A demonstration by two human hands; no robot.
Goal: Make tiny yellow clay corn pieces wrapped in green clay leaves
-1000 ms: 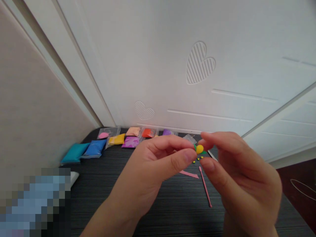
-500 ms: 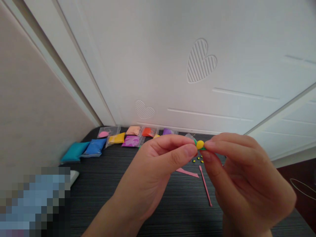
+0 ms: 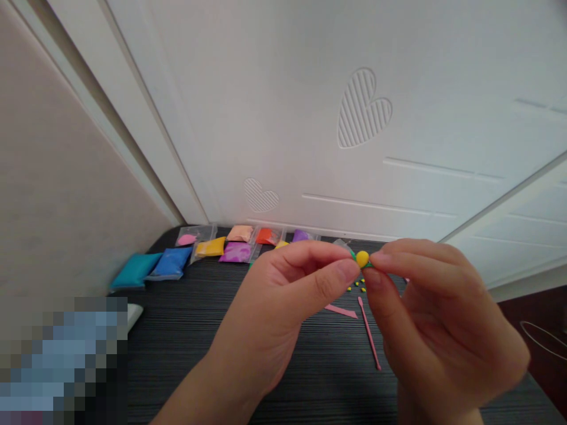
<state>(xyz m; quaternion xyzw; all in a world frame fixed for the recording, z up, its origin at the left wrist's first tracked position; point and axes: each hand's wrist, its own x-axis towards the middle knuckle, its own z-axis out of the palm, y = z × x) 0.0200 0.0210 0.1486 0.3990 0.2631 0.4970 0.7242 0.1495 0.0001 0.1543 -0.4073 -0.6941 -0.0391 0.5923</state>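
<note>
Between my fingertips is a small piece of modelling clay (image 3: 362, 258), a yellow ball with green clay around its underside. My left hand (image 3: 305, 283) pinches it from the left with thumb and forefinger. From the other side, the thumb and forefinger of my right hand (image 3: 425, 301) close on its green edge. The fingertips cover part of the piece. Below it on the dark table (image 3: 195, 336) lie several tiny yellow-and-green bits (image 3: 357, 284). A pink double-ended modelling stick (image 3: 370, 333) and a flat pink blade-like tool (image 3: 341, 310) rest nearer to me.
Bags of coloured clay line the back left: teal (image 3: 136, 270), blue (image 3: 169, 263), yellow (image 3: 211, 247), magenta (image 3: 237, 252), peach (image 3: 240, 233), orange (image 3: 267, 236) and purple (image 3: 303, 235). A white panel with embossed hearts (image 3: 365, 109) rises behind the table. A blurred-out object (image 3: 66, 360) is at lower left.
Both hands and the clay piece have shifted very slightly right in view. The grip on the piece looks the same, and the things on the table have stayed put.
</note>
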